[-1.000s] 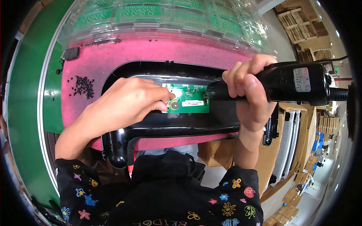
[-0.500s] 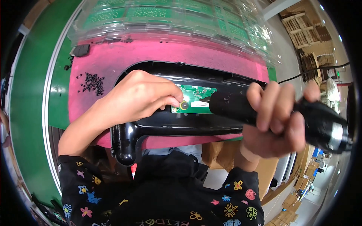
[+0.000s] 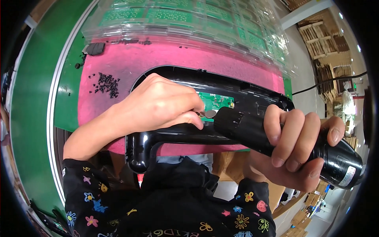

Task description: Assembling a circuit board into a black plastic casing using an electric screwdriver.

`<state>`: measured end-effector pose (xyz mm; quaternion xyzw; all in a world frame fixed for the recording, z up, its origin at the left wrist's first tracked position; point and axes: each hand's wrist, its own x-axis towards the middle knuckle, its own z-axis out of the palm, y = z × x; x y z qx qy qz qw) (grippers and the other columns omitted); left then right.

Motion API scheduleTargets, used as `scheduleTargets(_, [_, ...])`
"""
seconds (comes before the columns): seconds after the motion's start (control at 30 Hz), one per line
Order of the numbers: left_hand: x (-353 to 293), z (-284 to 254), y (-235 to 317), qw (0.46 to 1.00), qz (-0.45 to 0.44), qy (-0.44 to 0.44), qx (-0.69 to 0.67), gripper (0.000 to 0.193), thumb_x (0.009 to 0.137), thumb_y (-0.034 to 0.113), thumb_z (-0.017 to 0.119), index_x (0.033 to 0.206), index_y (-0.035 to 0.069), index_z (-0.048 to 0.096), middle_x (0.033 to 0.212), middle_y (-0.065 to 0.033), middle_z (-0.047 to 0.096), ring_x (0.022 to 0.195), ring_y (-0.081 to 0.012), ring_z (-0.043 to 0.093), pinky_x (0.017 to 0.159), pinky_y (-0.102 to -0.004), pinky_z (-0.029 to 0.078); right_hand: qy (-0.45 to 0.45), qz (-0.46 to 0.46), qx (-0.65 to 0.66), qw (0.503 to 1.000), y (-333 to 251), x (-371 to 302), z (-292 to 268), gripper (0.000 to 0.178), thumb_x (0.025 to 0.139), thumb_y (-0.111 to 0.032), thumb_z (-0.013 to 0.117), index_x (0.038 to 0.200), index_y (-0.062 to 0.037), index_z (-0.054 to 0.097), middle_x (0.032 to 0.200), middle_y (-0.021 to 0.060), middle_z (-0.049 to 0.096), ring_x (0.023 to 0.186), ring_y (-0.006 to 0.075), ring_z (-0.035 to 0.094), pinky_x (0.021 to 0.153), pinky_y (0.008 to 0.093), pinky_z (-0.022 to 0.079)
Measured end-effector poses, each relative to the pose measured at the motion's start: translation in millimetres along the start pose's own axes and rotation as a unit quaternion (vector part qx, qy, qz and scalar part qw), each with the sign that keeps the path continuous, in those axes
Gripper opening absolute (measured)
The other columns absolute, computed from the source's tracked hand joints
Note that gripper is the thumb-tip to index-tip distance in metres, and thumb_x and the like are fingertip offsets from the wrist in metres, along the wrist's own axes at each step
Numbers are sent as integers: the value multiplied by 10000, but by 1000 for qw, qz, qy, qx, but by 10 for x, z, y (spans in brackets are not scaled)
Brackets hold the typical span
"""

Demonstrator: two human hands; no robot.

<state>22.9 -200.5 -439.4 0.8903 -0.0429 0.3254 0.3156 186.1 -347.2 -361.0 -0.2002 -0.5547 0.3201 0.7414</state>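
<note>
A black power screwdriver [image 3: 248,126] lies in the grip of my right hand [image 3: 294,142], its nose pointing left over a green circuit board [image 3: 215,100]. The board sits inside a long black plastic housing [image 3: 185,138]. Over the board's left part, my left hand [image 3: 166,104] is closed, thumb and fingers drawn together close to the screwdriver's nose. Between those fingertips and the nose shows a small grey rounded piece [image 3: 211,114]; whether I pinch it, I cannot tell. My fingers hide part of the board.
Small black screws [image 3: 106,85] lie heaped on the pink mat [image 3: 114,65], left of the housing. Clear plastic trays [image 3: 169,29] with green boards stand along the back. A dark block [image 3: 95,49] sits at the mat's far left corner. A black cable [image 3: 327,80] runs at the right.
The screwdriver's nose has come left and nearer to me, closer to my left fingertips. The whole scene has shifted slightly right in view. The grey rounded piece now shows.
</note>
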Motion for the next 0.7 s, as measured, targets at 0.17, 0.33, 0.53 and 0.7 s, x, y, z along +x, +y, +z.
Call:
scheduleTargets(0.17, [-12, -8, 1, 1000, 17, -5, 4, 248, 750, 203, 787, 839, 25, 639, 723, -77, 643, 598, -276, 636, 524, -365, 500, -36, 35, -34, 998, -2, 31, 23, 340, 899, -146, 597, 1180, -144, 405, 672, -29, 529, 568, 101, 526, 669, 319, 401])
scheduleTargets(0.33, [-9, 6, 8, 1000, -6, -17, 19, 249, 755, 196, 777, 858, 24, 630, 735, -86, 645, 619, -283, 646, 535, -365, 519, -32, 44, -58, 997, -28, 7, 7, 361, 894, -145, 615, 1177, -150, 391, 672, -24, 529, 565, 104, 524, 665, 323, 399])
scheduleTargets(0.53, [24, 16, 6, 999, 24, -12, 26, 241, 744, 163, 785, 854, 21, 626, 736, -84, 650, 643, -268, 655, 534, -359, 522, -32, 58, -57, 996, -29, 13, 19, 359, 893, -161, 627, 1159, -168, 386, 668, -24, 512, 564, 107, 501, 635, 326, 379])
scheduleTargets(0.7, [16, -19, 13, 999, -7, 34, 42, 175, 752, 98, 776, 848, 35, 644, 788, -72, 681, 674, -268, 669, 562, -342, 536, 14, 91, -122, 988, 113, 30, 9, 374, 892, -292, 665, 1132, -161, 410, 667, -1, 473, 559, 125, 412, 631, 372, 343])
